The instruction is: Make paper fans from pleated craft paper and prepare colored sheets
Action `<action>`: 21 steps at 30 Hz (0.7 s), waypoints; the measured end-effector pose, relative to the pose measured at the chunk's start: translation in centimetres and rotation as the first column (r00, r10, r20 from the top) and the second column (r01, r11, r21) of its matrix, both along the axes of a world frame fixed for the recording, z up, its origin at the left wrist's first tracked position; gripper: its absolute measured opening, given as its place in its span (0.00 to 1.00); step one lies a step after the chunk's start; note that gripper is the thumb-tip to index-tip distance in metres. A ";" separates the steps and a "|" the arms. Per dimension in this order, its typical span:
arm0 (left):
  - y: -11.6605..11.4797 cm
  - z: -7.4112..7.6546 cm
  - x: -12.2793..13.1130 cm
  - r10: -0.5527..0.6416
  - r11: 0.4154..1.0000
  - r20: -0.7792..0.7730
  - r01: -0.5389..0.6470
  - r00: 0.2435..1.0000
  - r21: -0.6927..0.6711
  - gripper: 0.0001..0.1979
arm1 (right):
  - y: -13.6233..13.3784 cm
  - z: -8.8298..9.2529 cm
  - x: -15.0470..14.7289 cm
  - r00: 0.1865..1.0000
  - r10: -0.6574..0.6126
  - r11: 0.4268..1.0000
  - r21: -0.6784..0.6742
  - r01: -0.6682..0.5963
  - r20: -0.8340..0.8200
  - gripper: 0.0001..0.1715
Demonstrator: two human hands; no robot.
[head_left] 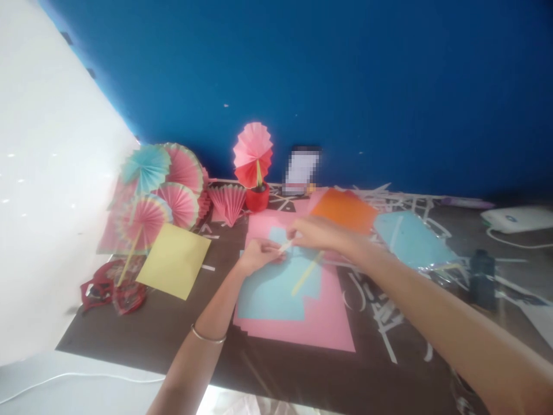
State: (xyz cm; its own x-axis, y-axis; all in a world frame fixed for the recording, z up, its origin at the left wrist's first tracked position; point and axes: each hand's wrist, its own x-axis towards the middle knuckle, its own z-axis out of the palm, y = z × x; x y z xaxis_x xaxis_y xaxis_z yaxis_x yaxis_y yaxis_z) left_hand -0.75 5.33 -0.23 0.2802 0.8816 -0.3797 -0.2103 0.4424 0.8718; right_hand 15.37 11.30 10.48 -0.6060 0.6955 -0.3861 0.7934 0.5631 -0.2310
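A thin paper strip [286, 246], above the light-blue sheet [276, 288] at centre, is pinched by the fingers of both my left hand [258, 255] and right hand [317, 233]. Pink sheets [319, 323] lie beneath; paper fans [159, 190] stand at ten o'clock on the surface [142, 323].

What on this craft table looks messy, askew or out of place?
White paper offcuts lie scattered across the dark table behind and right of the hands. The yellow sheet sits skewed, and the pink sheets are stacked unevenly.
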 end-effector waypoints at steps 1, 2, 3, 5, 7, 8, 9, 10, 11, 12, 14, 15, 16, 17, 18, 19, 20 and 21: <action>0.0 0.0 0.0 0.006 1.000 0.009 -0.006 1.000 -0.002 0.17 | -0.1 0.1 0.1 1.000 0.011 1.000 0.015 -0.011 -0.006 0.10; 0.0 0.0 0.0 0.010 1.000 0.019 -0.010 1.000 -0.004 0.17 | -0.2 0.2 0.3 1.000 0.026 0.999 0.034 -0.025 -0.013 0.10; 0.0 0.0 -0.1 0.011 1.000 0.032 -0.010 0.999 -0.006 0.18 | -0.4 0.3 0.4 0.999 0.046 0.998 0.052 -0.044 -0.021 0.10; 0.1 0.1 -0.2 0.003 1.000 0.056 -0.002 0.998 -0.013 0.18 | -0.8 0.5 0.6 0.995 0.095 0.992 0.084 -0.092 -0.037 0.10; 0.1 0.2 -0.3 -0.018 1.000 0.082 0.019 0.997 -0.016 0.18 | -1.1 0.7 0.7 0.989 0.143 0.985 0.107 -0.137 -0.047 0.11; 0.1 0.2 -0.4 -0.030 0.999 0.096 0.032 0.995 -0.017 0.19 | -1.3 0.7 0.7 0.985 0.164 0.981 0.115 -0.157 -0.049 0.12; 0.1 0.3 -0.5 -0.041 0.999 0.107 0.043 0.993 -0.016 0.19 | -1.4 0.7 0.7 0.982 0.182 0.977 0.124 -0.174 -0.053 0.12; 0.1 0.4 -0.5 -0.053 0.998 0.114 0.055 0.992 -0.014 0.19 | -1.5 0.6 0.7 0.979 0.198 0.973 0.134 -0.188 -0.058 0.12; 0.1 0.5 -0.5 -0.063 0.998 0.117 0.065 0.991 -0.011 0.19 | -1.5 0.5 0.7 0.975 0.211 0.969 0.142 -0.201 -0.064 0.13; 0.1 0.6 -0.5 -0.072 0.997 0.117 0.073 0.990 -0.007 0.19 | -1.6 0.5 0.7 0.973 0.222 0.966 0.150 -0.210 -0.067 0.13; 0.1 0.6 -0.4 -0.085 0.996 0.117 0.085 0.989 0.007 0.19 | -1.7 0.3 0.6 0.970 0.234 0.963 0.157 -0.221 -0.069 0.13; 0.1 0.6 -0.3 -0.091 0.996 0.121 0.089 0.989 0.015 0.20 | -1.7 0.3 0.6 0.969 0.235 0.962 0.157 -0.222 -0.069 0.13; 0.1 0.5 -0.2 -0.090 0.996 0.125 0.087 0.988 0.022 0.21 | -1.8 0.2 0.6 0.969 0.236 0.962 0.155 -0.223 -0.071 0.14; 0.1 0.5 -0.1 -0.081 0.997 0.129 0.079 0.988 0.025 0.21 | -1.8 0.2 0.5 0.969 0.237 0.963 0.153 -0.223 -0.075 0.14; 0.1 0.5 0.1 -0.068 0.998 0.130 0.065 0.989 0.024 0.22 | -1.9 0.2 0.5 0.968 0.236 0.963 0.153 -0.222 -0.080 0.14; 0.0 0.4 0.2 -0.053 0.999 0.129 0.051 0.990 0.019 0.22 | -1.9 0.2 0.5 0.968 0.236 0.963 0.153 -0.222 -0.083 0.14; 0.0 0.4 0.3 -0.041 0.999 0.126 0.040 0.991 0.012 0.21 | -1.9 0.2 0.5 0.969 0.235 0.963 0.155 -0.220 -0.081 0.14; 0.0 0.4 0.4 -0.033 0.999 0.122 0.033 0.992 0.006 0.21 | -1.9 0.2 0.5 0.969 0.233 0.963 0.158 -0.219 -0.076 0.14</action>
State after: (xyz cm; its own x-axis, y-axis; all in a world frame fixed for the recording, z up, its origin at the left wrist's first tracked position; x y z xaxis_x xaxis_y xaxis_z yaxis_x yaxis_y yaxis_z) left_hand -0.35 5.31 0.20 0.3530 0.8727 -0.3375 -0.3003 0.4473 0.8425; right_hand 15.83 9.36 10.71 -0.7826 0.5807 -0.2242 0.6201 0.7588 -0.1993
